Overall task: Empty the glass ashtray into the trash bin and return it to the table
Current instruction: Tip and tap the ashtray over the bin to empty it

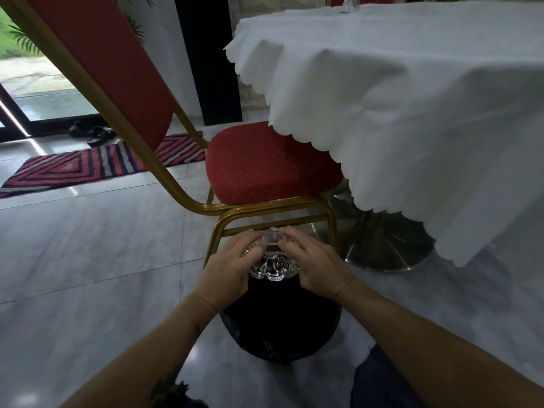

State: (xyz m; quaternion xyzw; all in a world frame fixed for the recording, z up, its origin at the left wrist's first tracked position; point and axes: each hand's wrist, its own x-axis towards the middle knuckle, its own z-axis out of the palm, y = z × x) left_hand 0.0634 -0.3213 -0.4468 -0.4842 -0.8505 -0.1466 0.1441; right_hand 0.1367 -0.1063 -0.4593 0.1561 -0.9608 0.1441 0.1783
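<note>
The clear glass ashtray (273, 265), with a scalloped edge, is tipped over above the black trash bin (279, 322) on the floor. My left hand (226, 269) grips its left side and my right hand (316, 267) grips its right side, fingers over the upturned base. The bin's inside is dark and I cannot see what is in it. The table (412, 98), covered by a white scalloped cloth, stands to the upper right.
A red padded chair (265, 169) with a gold frame stands right behind the bin, half under the tablecloth. The table's metal foot (382, 245) is to the right. A striped rug (88, 166) and dark sandals (91, 134) lie by the glass door at left.
</note>
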